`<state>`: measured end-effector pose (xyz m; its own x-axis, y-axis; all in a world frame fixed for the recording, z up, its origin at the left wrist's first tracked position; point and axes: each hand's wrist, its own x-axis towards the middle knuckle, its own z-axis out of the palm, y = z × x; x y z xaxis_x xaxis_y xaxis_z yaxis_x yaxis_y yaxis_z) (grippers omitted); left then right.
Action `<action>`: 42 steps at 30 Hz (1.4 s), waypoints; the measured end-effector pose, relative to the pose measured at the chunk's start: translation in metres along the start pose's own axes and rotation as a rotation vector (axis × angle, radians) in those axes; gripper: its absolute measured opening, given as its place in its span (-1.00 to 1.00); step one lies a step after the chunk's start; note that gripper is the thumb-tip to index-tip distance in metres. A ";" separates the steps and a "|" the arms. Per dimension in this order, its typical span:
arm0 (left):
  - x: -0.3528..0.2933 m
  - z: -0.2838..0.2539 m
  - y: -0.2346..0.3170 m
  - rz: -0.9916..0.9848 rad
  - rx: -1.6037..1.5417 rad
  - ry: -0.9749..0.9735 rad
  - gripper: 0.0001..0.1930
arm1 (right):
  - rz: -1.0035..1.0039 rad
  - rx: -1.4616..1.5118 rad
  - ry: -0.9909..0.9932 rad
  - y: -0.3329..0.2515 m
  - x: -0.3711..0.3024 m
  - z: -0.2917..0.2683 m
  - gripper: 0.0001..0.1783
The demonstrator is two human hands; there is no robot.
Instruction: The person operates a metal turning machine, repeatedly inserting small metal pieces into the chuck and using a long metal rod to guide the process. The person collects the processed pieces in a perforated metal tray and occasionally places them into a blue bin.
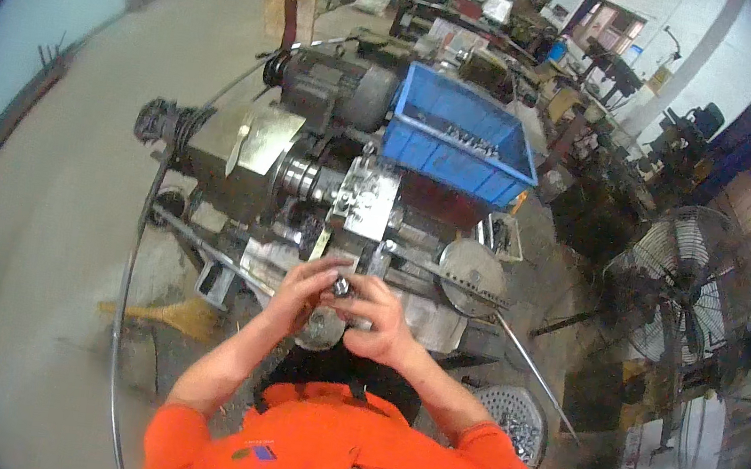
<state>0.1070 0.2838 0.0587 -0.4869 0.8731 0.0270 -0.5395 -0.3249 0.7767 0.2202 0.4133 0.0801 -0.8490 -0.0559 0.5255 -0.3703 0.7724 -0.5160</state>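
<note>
A small shiny cylindrical metal part [342, 286] sits between my two hands, in front of the small lathe. The fingers of my left hand [299, 293] are closed on its left side. My right hand [374, 320] grips it from the right with bent fingers. The exact kind of part is too small to make out. Just beyond my hands is the lathe's bright metal slide [369, 199], with the round spindle end [300, 175] to its left. Below my hands, a round metal wheel [322, 327] is partly covered.
A blue plastic crate [460, 165] with small metal parts stands behind the lathe. To the right are a round plate [472, 278], a long rod [539, 378] and a large fan [677, 288]. A perforated bowl [505, 402] of metal pieces sits low right; a broom [180, 316] lies left.
</note>
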 end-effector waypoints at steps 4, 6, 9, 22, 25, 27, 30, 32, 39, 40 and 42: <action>0.001 -0.013 0.000 0.010 -0.006 0.017 -0.59 | -0.016 -0.013 0.030 0.000 0.011 0.007 -0.54; 0.002 -0.016 0.000 0.049 -0.025 0.020 -0.59 | 0.055 0.002 -0.001 -0.003 0.014 0.011 -0.56; 0.000 -0.012 0.007 0.068 -0.083 0.073 -0.60 | -0.015 -0.067 0.030 0.001 0.023 0.017 -0.57; -0.101 -0.135 0.114 0.187 1.719 0.633 -0.63 | 0.103 -0.456 -0.315 0.092 0.146 0.020 -0.67; -0.166 -0.168 0.138 -0.111 2.051 0.902 -0.58 | 0.224 -0.595 -0.440 0.126 0.166 0.045 -0.71; -0.206 -0.180 0.135 -0.185 1.974 0.982 -0.59 | 0.360 -0.515 -0.440 0.127 0.173 0.051 -0.70; -0.235 -0.182 0.109 -0.301 1.765 1.028 -0.59 | 0.367 -0.416 -0.417 0.140 0.174 0.054 -0.68; -0.235 -0.178 0.086 -0.169 1.343 1.062 -0.61 | 0.332 -0.429 -0.399 0.143 0.174 0.057 -0.69; -0.226 -0.209 0.074 -0.209 1.725 1.075 -0.66 | 0.174 -0.555 -0.401 0.146 0.169 0.059 -0.77; -0.228 -0.213 0.073 -0.236 1.701 1.080 -0.66 | 0.146 -0.567 -0.375 0.147 0.169 0.060 -0.78; -0.230 -0.214 0.071 -0.193 1.688 1.066 -0.68 | 0.117 -0.508 -0.315 0.158 0.165 0.066 -0.80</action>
<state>0.0330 -0.0180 -0.0269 -0.9911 0.1155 0.0661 0.1329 0.8888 0.4387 -0.0034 0.4842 0.0414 -0.9726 -0.0769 0.2196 -0.1074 0.9856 -0.1305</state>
